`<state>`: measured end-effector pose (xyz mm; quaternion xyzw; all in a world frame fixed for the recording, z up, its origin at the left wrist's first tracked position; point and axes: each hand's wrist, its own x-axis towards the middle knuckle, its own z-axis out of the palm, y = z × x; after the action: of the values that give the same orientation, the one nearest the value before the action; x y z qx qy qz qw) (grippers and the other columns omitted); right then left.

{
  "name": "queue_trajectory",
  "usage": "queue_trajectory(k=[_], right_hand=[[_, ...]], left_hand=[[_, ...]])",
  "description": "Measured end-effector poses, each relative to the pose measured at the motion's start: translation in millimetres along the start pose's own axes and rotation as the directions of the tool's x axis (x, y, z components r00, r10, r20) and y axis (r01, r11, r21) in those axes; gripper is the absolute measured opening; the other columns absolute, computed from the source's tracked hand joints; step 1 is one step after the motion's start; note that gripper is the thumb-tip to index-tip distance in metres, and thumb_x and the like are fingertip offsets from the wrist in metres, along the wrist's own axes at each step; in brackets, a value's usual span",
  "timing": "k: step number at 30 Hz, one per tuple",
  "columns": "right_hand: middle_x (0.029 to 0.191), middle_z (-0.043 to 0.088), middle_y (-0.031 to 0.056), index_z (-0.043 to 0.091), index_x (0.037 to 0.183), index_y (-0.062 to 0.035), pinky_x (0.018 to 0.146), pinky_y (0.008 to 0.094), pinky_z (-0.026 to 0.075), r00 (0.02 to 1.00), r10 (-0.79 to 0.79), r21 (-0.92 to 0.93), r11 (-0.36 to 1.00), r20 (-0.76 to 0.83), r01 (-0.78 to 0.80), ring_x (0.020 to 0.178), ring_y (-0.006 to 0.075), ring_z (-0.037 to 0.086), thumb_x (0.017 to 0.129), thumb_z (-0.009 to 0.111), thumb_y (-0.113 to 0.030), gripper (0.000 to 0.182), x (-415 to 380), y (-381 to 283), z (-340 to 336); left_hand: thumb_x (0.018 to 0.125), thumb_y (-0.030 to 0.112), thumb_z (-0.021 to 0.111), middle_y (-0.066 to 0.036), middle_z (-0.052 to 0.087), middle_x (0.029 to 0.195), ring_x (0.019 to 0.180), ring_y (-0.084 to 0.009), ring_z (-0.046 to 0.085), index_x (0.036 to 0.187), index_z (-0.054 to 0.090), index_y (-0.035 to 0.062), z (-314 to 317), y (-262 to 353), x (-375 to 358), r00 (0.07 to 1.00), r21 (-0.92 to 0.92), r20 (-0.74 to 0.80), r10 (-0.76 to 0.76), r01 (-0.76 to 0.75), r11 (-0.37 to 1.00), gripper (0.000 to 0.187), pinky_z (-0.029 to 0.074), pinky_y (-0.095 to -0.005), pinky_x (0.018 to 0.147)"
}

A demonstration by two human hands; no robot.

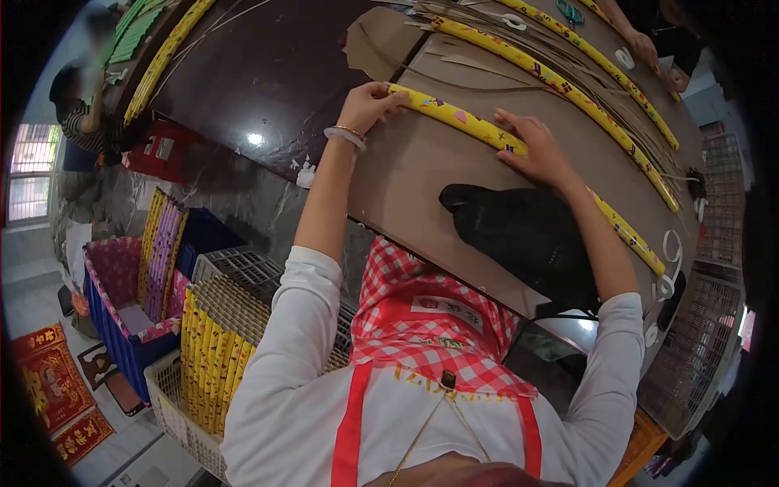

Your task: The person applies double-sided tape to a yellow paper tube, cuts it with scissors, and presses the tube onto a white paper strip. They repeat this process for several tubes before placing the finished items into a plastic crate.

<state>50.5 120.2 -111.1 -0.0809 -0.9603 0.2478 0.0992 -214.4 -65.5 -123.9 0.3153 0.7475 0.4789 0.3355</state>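
A long yellow patterned tube (458, 119) lies across the brown table (398, 174). My left hand (369, 105) pinches its upper left end between thumb and fingers. Farther along the tube, my right hand (535, 146) is spread over it, with fingers apart and thumb at its near side; the palm and wrist hide part of the tube. Its far right end shows beyond my right forearm. Below my right hand lies a black cloth or bag (519, 235). Another yellow tube (560, 81) runs roughly parallel behind, beside loose brown strips (479, 62).
A white crate (174, 406) of upright yellow tubes stands at lower left, beside a blue lined bin (122, 300). A co-worker's hands (645, 49) are at upper right. Another person (85, 114) sits at far left. White tape rings (667, 284) lie near the right edge.
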Motion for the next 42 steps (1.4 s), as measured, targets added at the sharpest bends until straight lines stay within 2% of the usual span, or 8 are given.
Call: queue_trajectory(k=[11, 13, 24, 26, 30, 32, 38, 42], right_hand=[[0.119, 0.053, 0.0064, 0.040, 0.130, -0.0115, 0.095, 0.0365, 0.036, 1.000, -0.005, -0.007, 1.000, -0.027, 0.005, 0.108, 0.0252, 0.049, 0.072, 0.069, -0.021, 0.066, -1, 0, 0], [0.119, 0.053, 0.0063, 0.040, 0.130, -0.0124, 0.095, 0.0368, 0.035, 1.000, -0.005, -0.008, 1.000, -0.014, 0.005, 0.109, 0.0259, 0.047, 0.073, 0.069, -0.024, 0.065, -1, -3, -1], [0.118, 0.054, 0.0070, 0.039, 0.131, -0.0125, 0.095, 0.0367, 0.035, 1.000, 0.023, 0.027, 0.999, 0.007, -0.024, 0.108, 0.0256, 0.049, 0.074, 0.068, -0.024, 0.066, -1, 1, 1], [0.118, 0.054, 0.0069, 0.038, 0.132, -0.0125, 0.095, 0.0367, 0.034, 1.000, 0.018, 0.020, 1.000, -0.001, -0.018, 0.108, 0.0258, 0.049, 0.074, 0.068, -0.024, 0.066, -1, 0, 1], [0.118, 0.054, 0.0066, 0.038, 0.132, -0.0125, 0.096, 0.0370, 0.034, 1.000, 0.003, 0.035, 0.999, -0.004, -0.003, 0.108, 0.0262, 0.048, 0.075, 0.068, -0.025, 0.066, 0, 2, 2], [0.118, 0.054, 0.0066, 0.038, 0.132, -0.0125, 0.096, 0.0370, 0.035, 1.000, -0.013, 0.009, 1.000, -0.014, 0.013, 0.108, 0.0264, 0.048, 0.075, 0.068, -0.025, 0.065, 0, 2, 2], [0.118, 0.054, 0.0068, 0.039, 0.131, -0.0127, 0.095, 0.0374, 0.035, 1.000, 0.018, -0.024, 1.000, -0.007, -0.018, 0.108, 0.0269, 0.048, 0.075, 0.068, -0.025, 0.065, 0, -4, -2], [0.118, 0.053, 0.0075, 0.040, 0.131, -0.0132, 0.095, 0.0380, 0.035, 0.999, 0.030, -0.049, 0.998, -0.014, -0.031, 0.108, 0.0273, 0.048, 0.074, 0.068, -0.025, 0.064, -1, -3, -1]], left_hand=[[0.081, 0.027, 0.066, 0.000, 0.060, 0.074, 0.063, -0.0036, 0.054, 0.097, 0.061, -0.0006, 1, -3, 0, 0.998, -0.346, 0.037, -0.057, 0.066, 0.936, 0.032, 0.039, -0.0156, 0.053], [0.078, 0.027, 0.069, -0.004, 0.062, 0.074, 0.062, -0.0067, 0.055, 0.087, 0.063, -0.0042, 10, 0, -1, 0.994, -0.067, -0.105, 0.026, -0.033, 0.997, 0.033, 0.043, -0.0207, 0.057], [0.074, 0.028, 0.072, -0.005, 0.063, 0.071, 0.058, -0.0107, 0.056, 0.084, 0.066, -0.0004, 19, -3, -9, 0.982, -0.032, -0.188, 0.010, -0.017, 0.999, 0.031, 0.045, -0.0235, 0.058], [0.071, 0.029, 0.073, -0.007, 0.061, 0.073, 0.062, -0.0150, 0.058, 0.083, 0.066, -0.0009, 30, -17, -7, 0.826, 0.230, -0.466, 0.317, -0.233, 0.945, 0.033, 0.047, -0.0264, 0.059], [0.073, 0.028, 0.073, -0.006, 0.062, 0.078, 0.071, -0.0118, 0.060, 0.091, 0.065, -0.0028, 39, -22, -8, 0.828, 0.140, -0.500, 0.253, -0.211, 0.967, 0.036, 0.048, -0.0251, 0.062], [0.072, 0.025, 0.074, -0.009, 0.060, 0.077, 0.069, -0.0168, 0.060, 0.090, 0.064, -0.0007, 42, -13, -15, 0.720, 0.323, -0.547, 0.428, -0.290, 0.901, 0.032, 0.048, -0.0284, 0.062], [0.078, 0.028, 0.064, -0.011, 0.057, 0.085, 0.076, -0.0245, 0.059, 0.093, 0.058, 0.0026, 47, -18, -16, 0.595, 0.779, -0.385, 0.705, -0.201, 0.594, 0.030, 0.048, -0.0315, 0.062], [0.080, 0.030, 0.062, -0.010, 0.058, 0.084, 0.078, -0.0238, 0.059, 0.094, 0.059, 0.0041, 44, -15, -20, 0.637, 0.818, -0.334, 0.694, -0.170, 0.550, 0.029, 0.048, -0.0320, 0.061]])
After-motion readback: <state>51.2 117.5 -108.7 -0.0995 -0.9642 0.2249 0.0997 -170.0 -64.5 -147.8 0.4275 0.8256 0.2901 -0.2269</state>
